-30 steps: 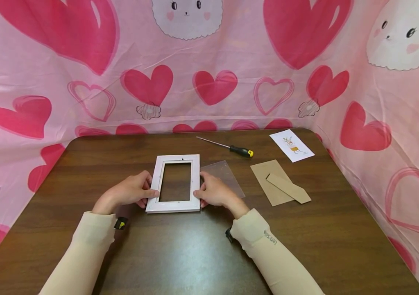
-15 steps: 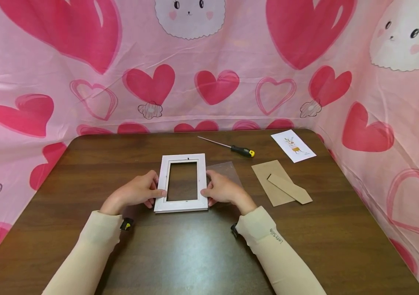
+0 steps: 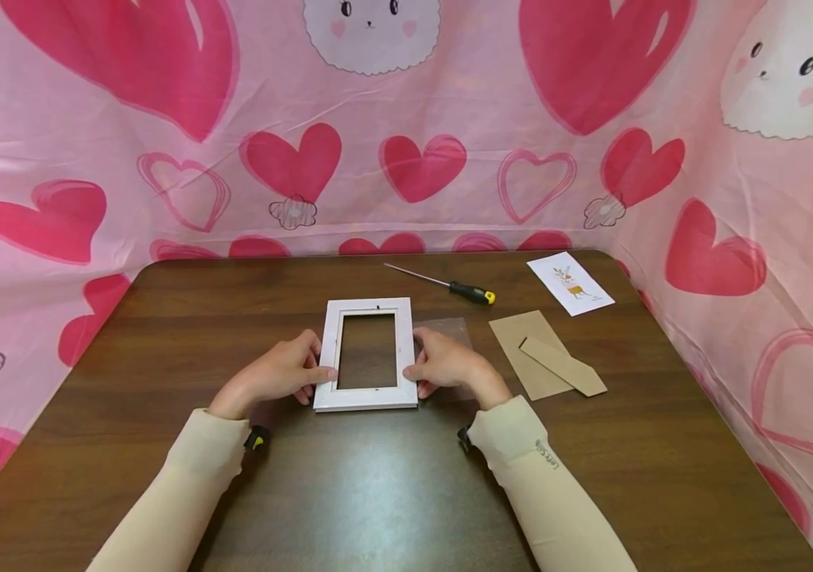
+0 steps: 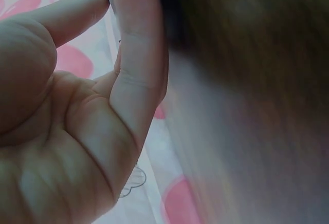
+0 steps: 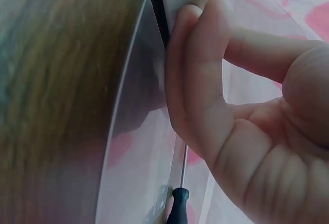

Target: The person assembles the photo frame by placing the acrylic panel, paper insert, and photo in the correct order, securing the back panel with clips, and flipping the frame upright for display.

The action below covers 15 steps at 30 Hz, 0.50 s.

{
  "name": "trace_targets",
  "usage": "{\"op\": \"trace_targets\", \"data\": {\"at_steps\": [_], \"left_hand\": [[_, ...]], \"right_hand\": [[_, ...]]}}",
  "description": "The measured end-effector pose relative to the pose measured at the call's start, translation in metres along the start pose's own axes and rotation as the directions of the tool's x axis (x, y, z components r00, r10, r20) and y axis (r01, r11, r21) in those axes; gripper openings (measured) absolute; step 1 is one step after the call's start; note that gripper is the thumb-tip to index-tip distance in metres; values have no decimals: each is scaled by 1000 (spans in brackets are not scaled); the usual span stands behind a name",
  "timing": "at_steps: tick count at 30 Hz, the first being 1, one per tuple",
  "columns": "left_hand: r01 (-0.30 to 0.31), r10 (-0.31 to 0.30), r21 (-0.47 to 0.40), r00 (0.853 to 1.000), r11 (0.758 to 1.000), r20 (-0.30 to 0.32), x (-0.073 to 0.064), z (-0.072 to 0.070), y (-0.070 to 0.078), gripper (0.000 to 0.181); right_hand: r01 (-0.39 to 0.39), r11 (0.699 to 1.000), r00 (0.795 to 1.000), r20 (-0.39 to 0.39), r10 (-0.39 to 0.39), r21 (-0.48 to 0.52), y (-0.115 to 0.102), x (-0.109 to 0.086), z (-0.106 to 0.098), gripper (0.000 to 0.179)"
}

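A person's left hand (image 3: 283, 369) and right hand (image 3: 447, 364) grip a white frame (image 3: 366, 399) by its two long sides at a brown, wood-grained counter (image 3: 349, 492). Each thumb lies over the front face near the lower corner, with the fingers curled at the outer edge. The frame sits near the middle of the counter, its short sides at top and bottom, and dark wood shows through its centre; whether it rests fully on the surface cannot be told. Just beside it, partly hidden by the right hand, lies a transparent sheet (image 3: 454, 327), its straight edge plain in the right wrist view.

Beyond the sheet, a screwdriver (image 3: 458, 287) with a black handle, yellow at the end, points its shaft to the far left. Farther right, a tan strut (image 3: 563, 367) lies slantwise across a tan board (image 3: 526, 365), its pointed end past the board's edge. A white card (image 3: 571, 284) printed with a small plant-like design lies near the far right corner. Cream sleeves (image 3: 191, 477) cover the person's forearms. Pink cloth (image 3: 420, 222) patterned with hearts and white cartoon faces hangs behind the counter and along its sides.
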<state>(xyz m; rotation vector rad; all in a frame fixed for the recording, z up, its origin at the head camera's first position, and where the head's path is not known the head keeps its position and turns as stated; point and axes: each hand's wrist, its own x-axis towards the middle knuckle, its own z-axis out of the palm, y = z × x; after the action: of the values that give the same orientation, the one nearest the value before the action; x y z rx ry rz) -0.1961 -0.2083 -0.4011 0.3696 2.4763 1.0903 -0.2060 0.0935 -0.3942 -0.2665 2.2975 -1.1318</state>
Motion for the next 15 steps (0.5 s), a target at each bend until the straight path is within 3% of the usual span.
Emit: {"op": "trace_targets", "data": {"at_steps": [15], "left_hand": [[0,-1,-21,1000,1000,-20,4,13,6,46]], "right_hand": [[-29,1000,1000,5,29,-3,6,-2,-13,84]]}}
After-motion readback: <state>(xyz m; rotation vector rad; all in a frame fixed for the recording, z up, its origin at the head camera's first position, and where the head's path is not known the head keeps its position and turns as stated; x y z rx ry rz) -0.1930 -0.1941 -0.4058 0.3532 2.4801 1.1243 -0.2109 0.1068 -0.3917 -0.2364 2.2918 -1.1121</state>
